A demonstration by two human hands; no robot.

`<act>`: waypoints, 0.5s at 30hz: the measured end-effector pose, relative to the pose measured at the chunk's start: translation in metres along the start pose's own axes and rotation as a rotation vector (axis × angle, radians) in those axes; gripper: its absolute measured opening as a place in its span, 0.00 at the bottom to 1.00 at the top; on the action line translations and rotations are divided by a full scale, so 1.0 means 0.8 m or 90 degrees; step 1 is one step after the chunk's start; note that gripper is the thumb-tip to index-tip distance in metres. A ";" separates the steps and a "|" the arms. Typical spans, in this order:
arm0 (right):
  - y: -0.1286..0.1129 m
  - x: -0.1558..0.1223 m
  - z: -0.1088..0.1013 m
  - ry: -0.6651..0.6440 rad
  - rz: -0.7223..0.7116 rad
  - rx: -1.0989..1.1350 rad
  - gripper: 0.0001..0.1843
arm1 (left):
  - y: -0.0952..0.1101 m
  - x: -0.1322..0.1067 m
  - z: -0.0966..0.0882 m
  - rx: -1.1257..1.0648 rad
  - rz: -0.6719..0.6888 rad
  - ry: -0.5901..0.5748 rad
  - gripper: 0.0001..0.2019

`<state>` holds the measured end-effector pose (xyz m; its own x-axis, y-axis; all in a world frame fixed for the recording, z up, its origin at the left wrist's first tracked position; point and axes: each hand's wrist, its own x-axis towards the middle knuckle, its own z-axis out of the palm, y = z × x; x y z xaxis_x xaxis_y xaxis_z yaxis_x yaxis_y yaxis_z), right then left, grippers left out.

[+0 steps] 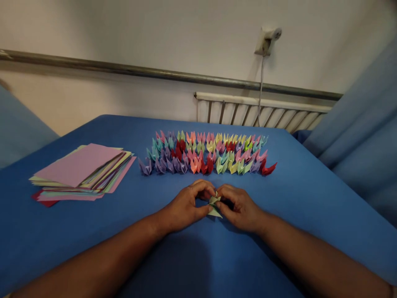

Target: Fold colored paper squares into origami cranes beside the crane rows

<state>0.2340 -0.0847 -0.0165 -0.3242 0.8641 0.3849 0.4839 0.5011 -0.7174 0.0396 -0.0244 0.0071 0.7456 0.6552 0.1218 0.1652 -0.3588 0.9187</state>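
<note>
Between my two hands is a small piece of folded pale green paper (214,212), pinched by the fingertips just above the blue table. My left hand (194,203) grips its left side, thumb low and fingers curled over the top. On the other side, my right hand (237,207) holds it with thumb and bent fingers. The fingers hide part of the folds. Just beyond my hands stand several rows of small folded paper cranes (207,165) in purple, pink, red, yellow, green and turquoise.
A loose stack of coloured paper sheets (83,165), pink on top, lies at the left of the blue table (124,244). Behind the table are a metal rail (149,73), a radiator (248,108) and a plug with a cord (266,43). Blue curtains (366,111) hang at the right.
</note>
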 end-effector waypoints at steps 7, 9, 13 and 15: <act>-0.001 -0.001 -0.002 0.006 -0.004 0.023 0.06 | 0.002 0.002 -0.001 -0.005 -0.012 -0.015 0.07; -0.001 -0.001 -0.002 0.009 -0.009 0.036 0.06 | 0.001 0.002 0.000 -0.034 -0.027 -0.011 0.09; 0.000 -0.001 0.000 0.009 -0.011 0.035 0.07 | 0.001 0.001 -0.001 -0.084 -0.034 -0.011 0.12; 0.000 -0.001 0.001 0.005 -0.013 0.027 0.07 | 0.003 0.000 -0.002 -0.079 -0.019 -0.018 0.12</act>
<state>0.2339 -0.0851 -0.0173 -0.3275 0.8544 0.4034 0.4424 0.5159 -0.7335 0.0389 -0.0238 0.0098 0.7600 0.6443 0.0848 0.1075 -0.2534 0.9614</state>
